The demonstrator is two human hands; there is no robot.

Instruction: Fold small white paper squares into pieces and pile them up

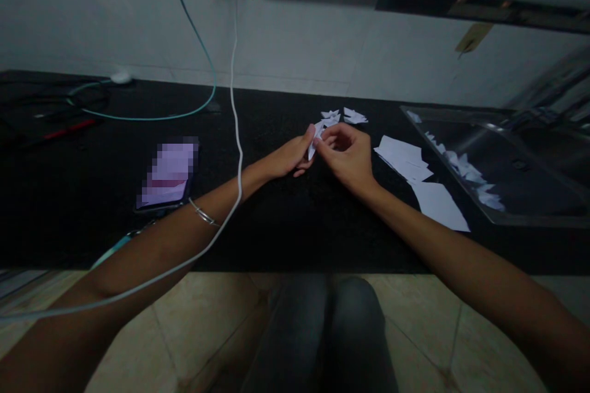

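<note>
Between my two hands is a small piece of folded white paper [315, 140], held above the black counter. My left hand [295, 155] pinches it from the left, thumb along its upper edge. From the other side my right hand [348, 150] grips the same paper between thumb and fingers; part of it is hidden by the fingertips. Just behind the hands lie small folded paper pieces [354, 116] with pointed corners. Flat white paper sheets [440, 206] rest on the counter to the right of my right hand.
A metal sink [544, 196] on the right has a row of folded papers [465, 169] along its left side. On the left lies a phone [168, 175]. A white cable [236, 116] hangs across my left forearm. A teal cable [152, 118] loops at back left.
</note>
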